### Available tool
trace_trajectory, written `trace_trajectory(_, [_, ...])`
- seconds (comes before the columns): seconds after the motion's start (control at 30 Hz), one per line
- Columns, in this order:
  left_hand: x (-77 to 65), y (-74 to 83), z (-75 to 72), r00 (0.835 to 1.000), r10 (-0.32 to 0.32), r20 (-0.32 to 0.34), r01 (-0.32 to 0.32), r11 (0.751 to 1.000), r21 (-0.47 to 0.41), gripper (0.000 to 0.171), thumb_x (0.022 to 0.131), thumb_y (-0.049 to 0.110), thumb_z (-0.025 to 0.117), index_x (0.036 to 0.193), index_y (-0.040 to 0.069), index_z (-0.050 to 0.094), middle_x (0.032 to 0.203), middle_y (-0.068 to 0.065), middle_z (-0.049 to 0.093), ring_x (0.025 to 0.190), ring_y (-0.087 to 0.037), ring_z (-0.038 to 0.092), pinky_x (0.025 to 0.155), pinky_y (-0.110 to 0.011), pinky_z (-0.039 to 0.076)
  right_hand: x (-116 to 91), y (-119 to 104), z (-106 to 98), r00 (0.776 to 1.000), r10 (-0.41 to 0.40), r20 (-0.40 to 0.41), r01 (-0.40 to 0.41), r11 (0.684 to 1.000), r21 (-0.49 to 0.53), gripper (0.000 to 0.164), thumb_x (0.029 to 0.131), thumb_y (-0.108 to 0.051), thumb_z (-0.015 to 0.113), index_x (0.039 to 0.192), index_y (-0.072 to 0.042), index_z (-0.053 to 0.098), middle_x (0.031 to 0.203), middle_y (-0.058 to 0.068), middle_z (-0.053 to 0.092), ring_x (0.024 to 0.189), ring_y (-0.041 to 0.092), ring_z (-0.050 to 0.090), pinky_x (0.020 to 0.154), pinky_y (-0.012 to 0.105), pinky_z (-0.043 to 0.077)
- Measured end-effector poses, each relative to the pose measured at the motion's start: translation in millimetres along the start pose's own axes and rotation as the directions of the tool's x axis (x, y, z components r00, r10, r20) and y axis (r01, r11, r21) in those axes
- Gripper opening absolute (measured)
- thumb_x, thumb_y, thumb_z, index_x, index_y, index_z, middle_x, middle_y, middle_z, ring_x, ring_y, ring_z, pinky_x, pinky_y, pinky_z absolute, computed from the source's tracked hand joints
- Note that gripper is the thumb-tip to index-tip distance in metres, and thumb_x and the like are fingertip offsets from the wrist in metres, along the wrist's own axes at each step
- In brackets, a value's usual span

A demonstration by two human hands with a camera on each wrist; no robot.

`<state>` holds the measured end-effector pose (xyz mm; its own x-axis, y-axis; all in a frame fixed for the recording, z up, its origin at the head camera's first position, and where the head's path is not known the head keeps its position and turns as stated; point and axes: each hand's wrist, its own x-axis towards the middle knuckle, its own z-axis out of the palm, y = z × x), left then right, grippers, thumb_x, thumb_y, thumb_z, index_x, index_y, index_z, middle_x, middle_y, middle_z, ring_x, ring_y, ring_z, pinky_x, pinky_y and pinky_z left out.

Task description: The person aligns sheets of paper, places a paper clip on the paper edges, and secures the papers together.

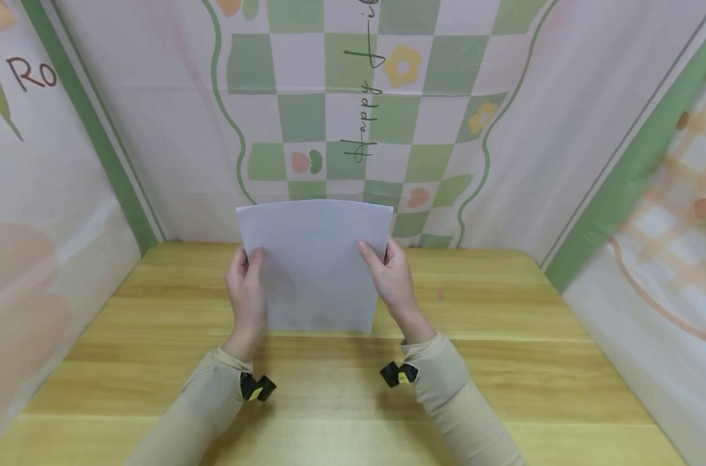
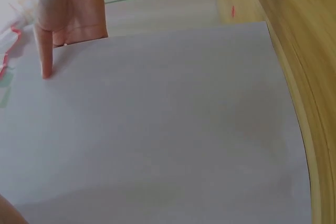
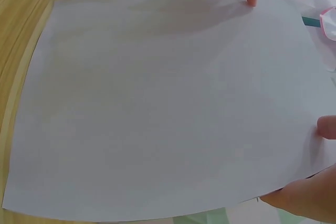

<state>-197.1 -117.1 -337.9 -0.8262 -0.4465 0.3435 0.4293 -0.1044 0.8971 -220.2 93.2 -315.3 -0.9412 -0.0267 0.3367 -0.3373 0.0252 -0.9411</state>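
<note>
A blank white sheet of paper [image 1: 318, 265] is held up over the table, its top edge bowed slightly. My left hand [image 1: 249, 291] grips its left edge, thumb on the near face and fingers behind. On the opposite edge my right hand [image 1: 393, 278] pinches the sheet the same way. In the left wrist view the paper [image 2: 173, 124] fills most of the picture, with the right hand [image 2: 71, 11] at its far edge. The right wrist view shows the paper [image 3: 168, 103] between the left hand's fingers at the top and the right hand [image 3: 310, 198] at lower right.
The wooden table [image 1: 481, 388] spreads beneath both forearms. A small reddish speck [image 1: 441, 295] lies on it right of the paper. Patterned cloth [image 1: 353, 116] hangs behind the table and along both sides. Each sleeve cuff carries a small black device [image 1: 258, 387].
</note>
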Motion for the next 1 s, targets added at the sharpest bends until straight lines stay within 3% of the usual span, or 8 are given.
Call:
trace_trajectory(0.37, [-1.6, 3.6, 0.8, 1.0, 0.0, -0.002, 0.0, 1.0, -0.008, 0.03, 0.098, 0.01, 0.043, 0.122, -0.004, 0.054, 0.112, -0.005, 0.06, 0.105, -0.014, 0.053, 0.095, -0.028, 0.037, -1.7, -5.4, 0.3, 1.0, -0.003, 0.011, 0.003, 1.0, 0.008, 0.031, 0.096, -0.011, 0.053, 0.125, 0.002, 0.052, 0.122, 0.02, 0.059, 0.109, 0.025, 0.058, 0.093, 0.035, 0.046])
trace_trajectory(1.0, [1.5, 13.1, 2.0, 0.998, 0.058, 0.003, -0.058, 0.998, -0.03, 0.026, 0.099, 0.012, 0.044, 0.117, -0.004, 0.054, 0.107, -0.002, 0.059, 0.103, -0.015, 0.052, 0.093, -0.028, 0.037, -0.3, -13.6, -0.5, 0.999, -0.033, -0.006, 0.033, 0.999, 0.013, 0.029, 0.095, -0.01, 0.056, 0.121, 0.002, 0.053, 0.116, 0.021, 0.061, 0.096, 0.016, 0.061, 0.081, 0.025, 0.05])
